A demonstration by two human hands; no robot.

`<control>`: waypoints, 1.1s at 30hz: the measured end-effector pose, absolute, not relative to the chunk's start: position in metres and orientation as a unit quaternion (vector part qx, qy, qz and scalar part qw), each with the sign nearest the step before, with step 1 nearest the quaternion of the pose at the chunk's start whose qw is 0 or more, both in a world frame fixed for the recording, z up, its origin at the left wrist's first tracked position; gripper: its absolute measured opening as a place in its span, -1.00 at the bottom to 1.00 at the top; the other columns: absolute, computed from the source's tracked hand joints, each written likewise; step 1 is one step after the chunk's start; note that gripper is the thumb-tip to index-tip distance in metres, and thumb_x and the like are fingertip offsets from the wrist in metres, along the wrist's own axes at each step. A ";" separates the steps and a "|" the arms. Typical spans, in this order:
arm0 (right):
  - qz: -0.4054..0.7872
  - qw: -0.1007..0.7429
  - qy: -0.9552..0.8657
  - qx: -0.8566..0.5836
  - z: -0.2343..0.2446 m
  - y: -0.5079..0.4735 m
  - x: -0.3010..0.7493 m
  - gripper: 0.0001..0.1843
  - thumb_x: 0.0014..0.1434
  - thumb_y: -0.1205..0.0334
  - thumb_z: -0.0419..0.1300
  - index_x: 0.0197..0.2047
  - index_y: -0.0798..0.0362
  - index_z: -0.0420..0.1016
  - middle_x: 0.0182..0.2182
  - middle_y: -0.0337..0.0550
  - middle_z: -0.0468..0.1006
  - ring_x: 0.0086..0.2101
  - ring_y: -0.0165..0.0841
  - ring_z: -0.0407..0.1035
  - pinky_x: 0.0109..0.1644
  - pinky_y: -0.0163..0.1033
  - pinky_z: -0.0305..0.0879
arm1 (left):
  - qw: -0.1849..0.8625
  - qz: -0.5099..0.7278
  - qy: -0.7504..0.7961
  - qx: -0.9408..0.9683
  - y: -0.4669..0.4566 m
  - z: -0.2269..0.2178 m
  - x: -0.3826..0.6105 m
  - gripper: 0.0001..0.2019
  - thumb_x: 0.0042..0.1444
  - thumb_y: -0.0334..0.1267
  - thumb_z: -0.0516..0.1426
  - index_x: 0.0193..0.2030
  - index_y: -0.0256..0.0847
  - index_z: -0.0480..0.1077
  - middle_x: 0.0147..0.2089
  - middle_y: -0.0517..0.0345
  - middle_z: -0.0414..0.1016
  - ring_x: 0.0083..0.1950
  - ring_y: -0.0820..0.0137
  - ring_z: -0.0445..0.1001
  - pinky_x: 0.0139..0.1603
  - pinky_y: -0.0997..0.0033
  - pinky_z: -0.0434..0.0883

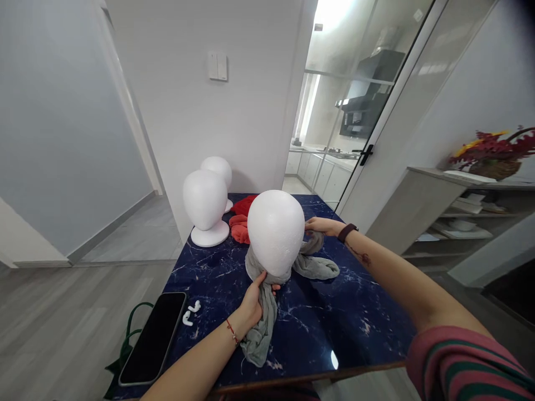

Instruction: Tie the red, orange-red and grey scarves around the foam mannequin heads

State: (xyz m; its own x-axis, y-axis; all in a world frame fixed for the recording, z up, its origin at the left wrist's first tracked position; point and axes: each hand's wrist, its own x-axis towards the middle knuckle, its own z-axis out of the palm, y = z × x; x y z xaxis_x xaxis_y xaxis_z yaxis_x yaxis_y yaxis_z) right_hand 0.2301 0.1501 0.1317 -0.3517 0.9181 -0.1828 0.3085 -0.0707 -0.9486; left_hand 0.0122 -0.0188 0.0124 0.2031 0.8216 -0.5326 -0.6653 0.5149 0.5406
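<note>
A white foam mannequin head (276,231) stands upright on the dark blue marbled table (334,323). Round its neck runs a grey scarf (261,328), with one end hanging toward the table's front edge and another part lying to the right. Just below the front of the head, my left hand (254,301) is closed on the scarf, its thumb on top. Behind the head's right side, my right hand (324,225) pinches a grey fold of the same scarf; its fingertips are partly hidden by the head.
Two more white foam heads (204,200) stand at the back left, beside red and coral cloths (239,227). A tablet-like black-screened device (154,337) and white earbuds (188,317) lie at the front left. A wall and a glass door (334,111) border the table's far side.
</note>
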 end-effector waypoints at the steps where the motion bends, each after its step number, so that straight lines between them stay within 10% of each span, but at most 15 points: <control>1: 0.561 0.237 -0.611 -0.506 0.126 0.143 0.236 -0.80 -0.16 0.24 0.37 -0.55 0.21 0.50 -0.68 -0.19 0.45 -0.66 -0.52 0.23 -0.60 -0.42 0.18 | 0.768 0.485 0.407 0.098 -0.019 0.012 0.013 -0.72 0.11 -0.14 0.13 -0.26 -0.38 0.43 -0.52 0.01 0.53 -0.62 0.47 0.37 -0.62 0.54 0.29; 22: 0.720 0.082 -0.602 -0.336 0.089 0.038 0.261 -0.59 -0.05 0.17 0.32 -0.17 0.28 0.52 -0.21 0.16 0.55 -0.16 -0.20 0.46 0.02 -0.05 0.28 | 0.780 0.479 0.390 0.097 -0.018 0.009 0.012 -0.67 0.13 -0.11 0.11 -0.17 -0.39 0.43 -0.49 -0.01 0.55 -0.62 0.43 0.40 -0.63 0.49 0.33; 33: 0.781 0.127 -0.555 -0.255 0.080 0.028 0.273 -0.04 -0.02 0.08 0.33 0.34 -0.06 -0.08 0.11 0.03 0.33 0.06 -0.23 0.29 0.10 -0.10 0.23 | 0.775 0.481 0.398 0.095 -0.018 0.008 0.013 -0.70 0.14 -0.12 0.09 -0.19 -0.37 0.42 -0.47 -0.02 0.56 -0.62 0.44 0.39 -0.61 0.50 0.32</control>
